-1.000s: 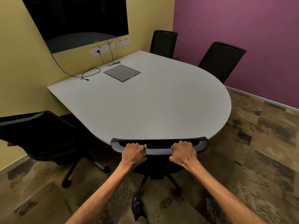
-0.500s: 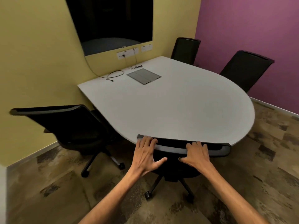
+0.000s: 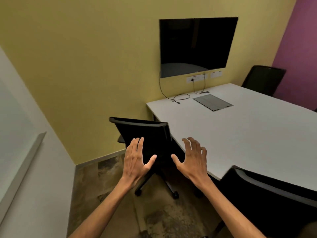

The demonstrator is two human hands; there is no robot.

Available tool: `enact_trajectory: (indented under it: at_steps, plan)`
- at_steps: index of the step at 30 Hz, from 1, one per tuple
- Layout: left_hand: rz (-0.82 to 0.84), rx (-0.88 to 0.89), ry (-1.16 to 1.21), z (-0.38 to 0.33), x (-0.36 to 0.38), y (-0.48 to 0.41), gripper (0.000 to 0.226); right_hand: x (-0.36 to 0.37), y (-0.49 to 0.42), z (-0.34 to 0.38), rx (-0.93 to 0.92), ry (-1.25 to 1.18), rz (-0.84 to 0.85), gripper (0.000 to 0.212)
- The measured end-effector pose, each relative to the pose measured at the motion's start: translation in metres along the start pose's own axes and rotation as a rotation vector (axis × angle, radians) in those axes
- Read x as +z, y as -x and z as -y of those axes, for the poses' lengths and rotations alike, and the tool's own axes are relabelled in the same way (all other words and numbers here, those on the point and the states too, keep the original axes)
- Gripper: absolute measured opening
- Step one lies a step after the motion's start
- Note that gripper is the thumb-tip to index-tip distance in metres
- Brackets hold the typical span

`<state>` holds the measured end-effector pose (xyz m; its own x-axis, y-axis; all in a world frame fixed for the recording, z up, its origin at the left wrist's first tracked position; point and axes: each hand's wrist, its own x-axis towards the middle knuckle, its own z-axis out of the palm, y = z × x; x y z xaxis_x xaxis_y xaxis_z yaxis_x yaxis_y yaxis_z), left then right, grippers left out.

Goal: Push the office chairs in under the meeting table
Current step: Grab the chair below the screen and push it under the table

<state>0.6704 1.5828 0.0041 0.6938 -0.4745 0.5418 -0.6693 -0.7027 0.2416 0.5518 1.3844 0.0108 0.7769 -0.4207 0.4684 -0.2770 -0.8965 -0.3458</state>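
Observation:
A black office chair (image 3: 145, 133) stands at the white meeting table's (image 3: 240, 134) left side, its back turned towards me and angled, the seat partly out from the table edge. My left hand (image 3: 137, 160) and my right hand (image 3: 193, 160) hover in front of that backrest, fingers spread, holding nothing. A second black chair (image 3: 267, 191) sits at the bottom right with its backrest against the table's near edge. A third chair (image 3: 264, 79) stands at the far side by the purple wall.
A dark screen (image 3: 197, 45) hangs on the yellow wall above sockets, with cables (image 3: 180, 97) trailing onto the table beside a grey floor-box lid (image 3: 212, 102). A white wall with a rail (image 3: 25, 160) closes in on the left. Patterned carpet (image 3: 111, 170) lies between it and the chair.
Both hands have let go of the near chair's backrest, now at the bottom right. The view has swung left, and the open hands are now in front of the left chair.

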Motion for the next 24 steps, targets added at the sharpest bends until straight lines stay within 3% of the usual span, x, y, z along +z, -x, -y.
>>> enact_trajectory:
  at_steps: [8,17,24]
  plan:
    - [-0.007,0.010,0.025,0.129,-0.030,-0.026,0.048,0.059,-0.065,0.079,-0.018,0.010,-0.041,0.061]
    - [0.102,0.031,0.022,0.209,0.009,-0.124,0.046,0.145,-0.171,0.106,-0.047,0.080,0.041,0.057]
    - [0.335,0.117,-0.019,0.258,0.077,-0.229,0.061,0.218,-0.256,0.106,0.021,0.163,0.355,0.063]
